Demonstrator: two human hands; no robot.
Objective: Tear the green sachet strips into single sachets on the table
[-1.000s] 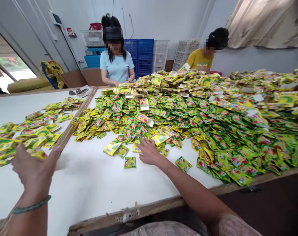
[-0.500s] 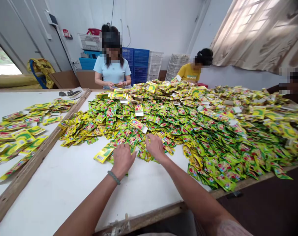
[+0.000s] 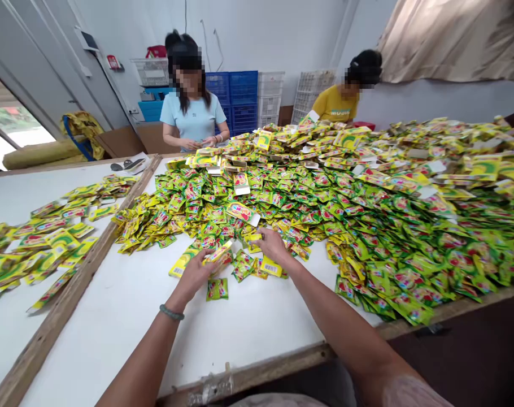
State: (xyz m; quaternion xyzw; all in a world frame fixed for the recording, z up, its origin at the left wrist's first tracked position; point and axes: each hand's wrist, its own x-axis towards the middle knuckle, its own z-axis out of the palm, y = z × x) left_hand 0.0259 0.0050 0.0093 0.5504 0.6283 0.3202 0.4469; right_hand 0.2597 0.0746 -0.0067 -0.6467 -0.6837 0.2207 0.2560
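Observation:
In my left hand (image 3: 194, 272) is a small yellow box (image 3: 220, 252), gripped by one side, its white end flap standing open toward the right. Pinched in the fingers of my right hand (image 3: 274, 247) is what looks like a yellow-green sachet (image 3: 253, 244), partly hidden by the fingers. Under my right wrist lies another yellow box (image 3: 271, 266) with a barcode end. A flat yellow box (image 3: 181, 263) sits behind my left fingers. Loose green sachets (image 3: 242, 265) lie between the hands, and a single sachet (image 3: 217, 289) rests nearer me on the white table.
A large heap of green sachets (image 3: 367, 226) covers the right, with yellow boxes (image 3: 342, 141) piled behind. Left of a wooden divider strip (image 3: 77, 274) lie more boxes (image 3: 62, 240). Two co-workers (image 3: 194, 116) stand across the table. Blue crates (image 3: 243, 93) are stacked behind.
My left hand has drawn back left and now holds an open-ended box. My right hand stays by the heap, its fingers pinched. A barcoded box and a lone sachet now show near them.

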